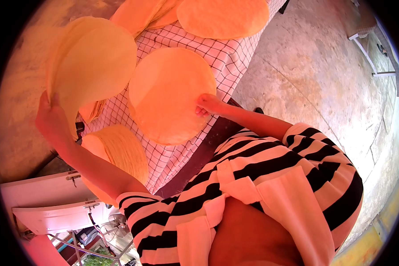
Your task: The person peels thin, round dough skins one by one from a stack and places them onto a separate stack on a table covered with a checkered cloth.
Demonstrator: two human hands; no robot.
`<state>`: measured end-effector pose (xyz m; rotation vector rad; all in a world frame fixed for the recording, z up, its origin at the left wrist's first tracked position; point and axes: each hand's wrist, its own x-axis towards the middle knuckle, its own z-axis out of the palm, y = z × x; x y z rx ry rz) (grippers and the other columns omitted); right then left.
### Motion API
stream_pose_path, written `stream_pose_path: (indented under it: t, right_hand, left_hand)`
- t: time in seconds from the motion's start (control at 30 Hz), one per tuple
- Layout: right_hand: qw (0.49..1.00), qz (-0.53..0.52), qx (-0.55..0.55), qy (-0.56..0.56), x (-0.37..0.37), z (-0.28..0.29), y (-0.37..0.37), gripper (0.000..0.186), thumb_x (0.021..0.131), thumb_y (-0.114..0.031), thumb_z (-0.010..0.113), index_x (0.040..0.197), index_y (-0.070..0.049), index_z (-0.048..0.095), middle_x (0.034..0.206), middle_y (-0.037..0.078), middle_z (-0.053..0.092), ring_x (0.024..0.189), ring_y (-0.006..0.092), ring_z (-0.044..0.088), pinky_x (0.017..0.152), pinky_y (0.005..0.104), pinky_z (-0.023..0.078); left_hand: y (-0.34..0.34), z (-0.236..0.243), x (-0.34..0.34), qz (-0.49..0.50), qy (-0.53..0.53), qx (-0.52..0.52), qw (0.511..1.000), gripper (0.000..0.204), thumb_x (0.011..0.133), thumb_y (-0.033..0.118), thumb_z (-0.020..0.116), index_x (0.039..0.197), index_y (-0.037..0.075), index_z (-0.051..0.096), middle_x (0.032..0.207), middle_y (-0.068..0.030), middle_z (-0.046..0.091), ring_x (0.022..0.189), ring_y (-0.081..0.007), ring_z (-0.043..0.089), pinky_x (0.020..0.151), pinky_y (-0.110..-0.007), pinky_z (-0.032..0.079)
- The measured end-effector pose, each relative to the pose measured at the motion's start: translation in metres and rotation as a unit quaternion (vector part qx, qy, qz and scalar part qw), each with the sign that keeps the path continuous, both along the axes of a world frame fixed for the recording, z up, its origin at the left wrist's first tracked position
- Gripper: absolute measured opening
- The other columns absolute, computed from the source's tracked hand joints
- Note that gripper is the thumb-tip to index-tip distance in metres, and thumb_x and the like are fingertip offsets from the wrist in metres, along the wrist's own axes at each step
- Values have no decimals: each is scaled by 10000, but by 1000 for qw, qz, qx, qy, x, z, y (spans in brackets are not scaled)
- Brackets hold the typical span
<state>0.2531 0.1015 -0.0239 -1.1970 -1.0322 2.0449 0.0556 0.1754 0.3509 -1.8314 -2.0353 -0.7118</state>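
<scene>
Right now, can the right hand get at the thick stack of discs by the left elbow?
Probably not directly: the right hand is pinching a flat disc, and the left forearm crosses before the stack.

A single view, from a fisheye camera worn on the person's head, looks steeply down over the striped shirt [270, 177] at the work in front. A dark round rim closes the picture, and straight lines, such as the edge of the checked cloth [235, 53], bend toward it. The camera sits close: the left hand [53, 122] gripping a stack of thin round sheets [93, 66] fills the upper left, and the right hand [208, 105], pinching a single round sheet [170, 95], lies near the centre. Beyond both grips the view takes in concrete floor [314, 75] to the right. There is no second view to share the scene with.
</scene>
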Motion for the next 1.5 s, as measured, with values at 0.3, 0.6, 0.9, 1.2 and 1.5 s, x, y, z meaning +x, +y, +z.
stream_pose_path:
  t: [0.3,0.6,0.9,1.2,1.5]
  right_hand:
    - [906,-95,-208,355,31,26,3,626,850,-570,386,1137,-20,474,1039,130,590,911,224,591,757,347,488]
    - [994,-95,14,43,49,32,42,492,779,-211,636,1158,33,437,1072,127,549,929,188,565,761,303,474]
    - [957,-193,181,-119,40,17,-18,489,698,-151,648,1068,53,401,959,144,557,830,188,573,688,314,467]
    - [968,-126,137,-168,54,27,-3,452,746,-136,638,1089,31,397,1006,118,520,874,141,539,722,281,460]
    - [973,-66,195,-102,51,55,43,466,733,-114,651,1094,65,415,997,136,544,893,201,561,740,316,484]
  left_hand:
    - [-115,-199,27,-317,-11,-270,909,295,657,-43,480,916,58,581,731,-163,578,686,-331,570,582,-389,448]
    - [-194,-270,43,-309,72,-112,942,299,645,-11,519,943,-1,541,808,-105,558,732,-238,559,592,-330,440]
    - [-250,-333,34,-117,127,-159,972,332,706,27,538,1037,12,545,1215,-177,470,1160,-377,409,889,-520,339]
    - [-261,-343,8,-12,-158,-35,987,333,695,-86,520,981,66,599,1216,-185,439,1195,-421,331,941,-470,332]
    - [-182,-192,-4,-133,-16,62,989,301,651,-107,535,914,23,601,940,-94,592,987,-341,501,830,-393,423]
